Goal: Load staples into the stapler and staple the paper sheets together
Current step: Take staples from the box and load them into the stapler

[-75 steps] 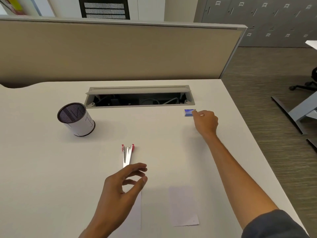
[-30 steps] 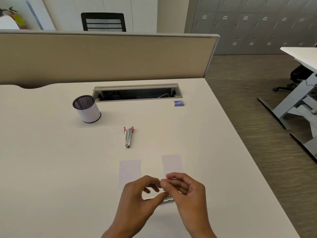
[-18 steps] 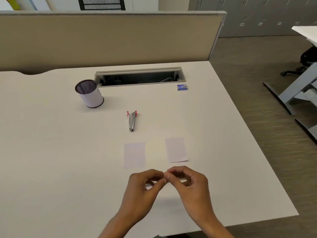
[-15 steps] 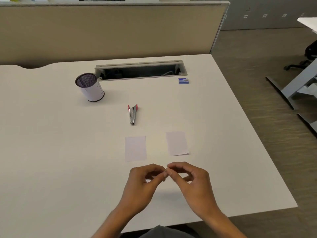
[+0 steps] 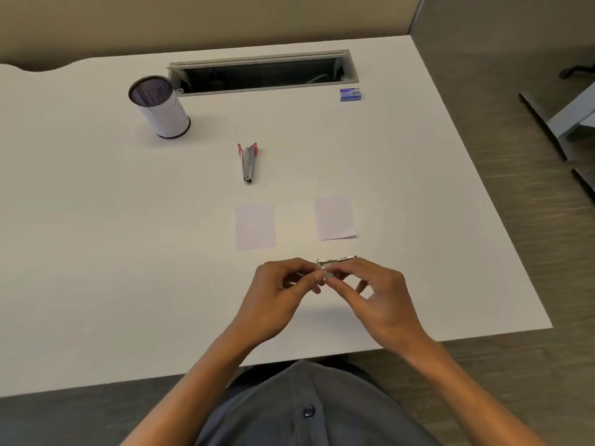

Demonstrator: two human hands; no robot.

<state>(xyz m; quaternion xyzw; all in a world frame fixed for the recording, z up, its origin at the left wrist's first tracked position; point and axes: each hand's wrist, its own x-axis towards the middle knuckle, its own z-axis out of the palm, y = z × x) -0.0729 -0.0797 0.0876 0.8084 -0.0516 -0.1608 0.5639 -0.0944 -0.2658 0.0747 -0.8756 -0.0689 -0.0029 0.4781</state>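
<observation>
Head view: hands meet near the front edge of the desk (image 5: 96, 239), where your left hand (image 5: 279, 292) and right hand (image 5: 370, 292) together pinch a small metal piece (image 5: 336, 261), most likely a strip of staples or the stapler's pusher rod; which, you cannot tell at this size. Fingers of both hands are curled onto it. Stapler (image 5: 248, 163), with red handles, lies apart at mid-desk, well clear of both hands. Two paper sheets (image 5: 255, 226) (image 5: 335, 217) lie flat, side by side but not touching, between the stapler and your hands.

Step in hand, as judged: preparing staples for loading; nothing is stapled yet. Your next move calls for carrying the piece to the stapler, seating it in the channel, then stacking the sheets with edges aligned.

Containers: mesh pen cup (image 5: 159, 110) stands at the far left, tilted by the wide lens, with nothing visible inside; blue staple box (image 5: 351, 94) sits just beside the open cable tray (image 5: 262, 74), whose dark interior shows only faint cabling
</observation>
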